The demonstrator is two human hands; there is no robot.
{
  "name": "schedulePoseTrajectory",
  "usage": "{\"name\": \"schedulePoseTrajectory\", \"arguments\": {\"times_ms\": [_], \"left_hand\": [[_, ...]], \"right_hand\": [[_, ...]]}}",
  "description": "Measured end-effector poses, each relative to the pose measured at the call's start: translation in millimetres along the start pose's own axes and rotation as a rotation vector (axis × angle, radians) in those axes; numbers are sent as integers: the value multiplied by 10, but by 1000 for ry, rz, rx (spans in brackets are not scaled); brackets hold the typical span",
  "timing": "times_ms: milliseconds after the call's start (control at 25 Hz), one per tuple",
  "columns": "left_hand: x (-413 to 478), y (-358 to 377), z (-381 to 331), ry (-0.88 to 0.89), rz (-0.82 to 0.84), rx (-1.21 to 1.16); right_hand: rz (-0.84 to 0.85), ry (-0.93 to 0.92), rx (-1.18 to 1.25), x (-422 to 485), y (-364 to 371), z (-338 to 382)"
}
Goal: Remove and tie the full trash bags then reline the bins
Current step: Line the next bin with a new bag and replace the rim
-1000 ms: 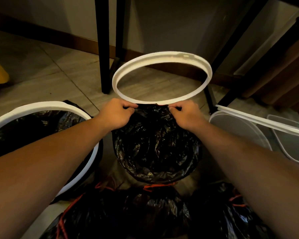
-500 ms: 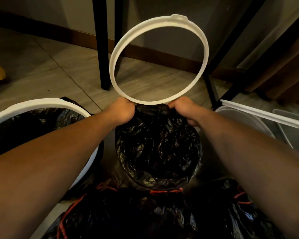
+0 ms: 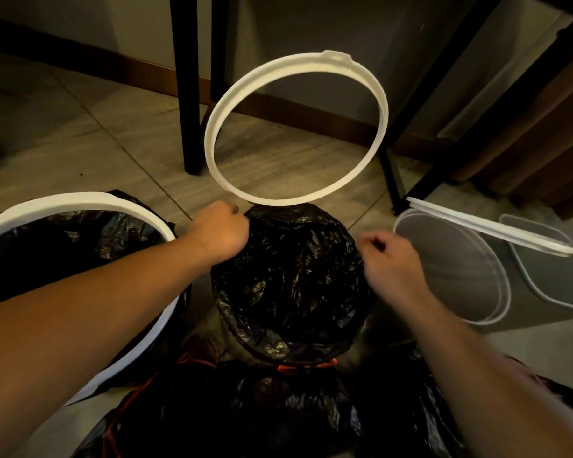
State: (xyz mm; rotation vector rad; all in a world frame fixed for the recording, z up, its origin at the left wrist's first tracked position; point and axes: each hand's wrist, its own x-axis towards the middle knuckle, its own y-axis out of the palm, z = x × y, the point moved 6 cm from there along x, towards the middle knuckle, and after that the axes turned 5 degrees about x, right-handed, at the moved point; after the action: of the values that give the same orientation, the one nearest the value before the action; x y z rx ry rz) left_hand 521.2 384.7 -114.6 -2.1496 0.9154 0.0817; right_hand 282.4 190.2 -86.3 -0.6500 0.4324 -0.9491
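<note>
The middle bin holds a black liner (image 3: 288, 276) that spreads over its rim. Its white clamp ring (image 3: 336, 57) stands tilted up at the bin's far edge, and neither hand touches it. My left hand (image 3: 219, 229) has its fingers curled on the liner's back-left edge and grips the plastic. My right hand (image 3: 391, 259) is blurred, with curled fingers at the liner's right edge. I cannot tell whether it holds the plastic. Tied black bags with red drawstrings (image 3: 245, 408) lie in front of the bin.
A white-rimmed bin (image 3: 80, 200) lined in black stands at the left. An unlined translucent bin (image 3: 460, 269) stands at the right with its ring (image 3: 493, 226) propped across it, and another container (image 3: 559, 276) is beside it. Black table legs (image 3: 189, 94) rise behind.
Both hands have let go of the white ring, which has tipped up to stand at the bin's back. My right hand has moved right and nearer; my left has dropped to the liner's edge.
</note>
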Motion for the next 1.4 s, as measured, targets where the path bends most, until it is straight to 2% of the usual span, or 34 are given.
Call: {"name": "schedulePoseTrajectory", "arguments": {"times_ms": [80,160,360,560,720,760,840,960,1000,1040,1120,1240,1320,1400], "left_hand": [[-147,-7,33,-5,8,43],[-283,48,79,-12,48,-24],[-490,200,246,-65,78,-297],[-499,197,270,-91,-21,-437],[-607,239,159,-44,-20,-490],[-649,248,129,-22,-26,-520],[-702,244,95,4,-64,-573],[-784,310,201,-98,-116,-674],[-819,359,262,-136,-130,-726],[-839,411,322,-169,-127,-811],[-880,480,371,-231,-78,-1071],[-885,431,395,-268,-129,-1264],[-883,402,340,-254,-120,-1233],[-857,373,252,-187,-61,-1178]], "right_hand": [[-69,40,27,-357,23,-92],[-96,147,162,-546,110,-228],[-21,431,489,-557,420,-495],[-46,348,469,-342,492,-376],[-40,316,359,-249,380,-228],[-64,257,297,-290,305,-162],[-180,16,244,-389,46,160],[-499,-531,456,-495,-625,942],[-560,-676,546,-487,-825,1136],[-562,-746,586,-456,-953,1284],[-409,-670,495,-397,-939,1398],[-35,-345,241,-442,-463,934],[-6,-235,99,-532,-295,535],[-9,-202,33,-625,-180,297]]}}
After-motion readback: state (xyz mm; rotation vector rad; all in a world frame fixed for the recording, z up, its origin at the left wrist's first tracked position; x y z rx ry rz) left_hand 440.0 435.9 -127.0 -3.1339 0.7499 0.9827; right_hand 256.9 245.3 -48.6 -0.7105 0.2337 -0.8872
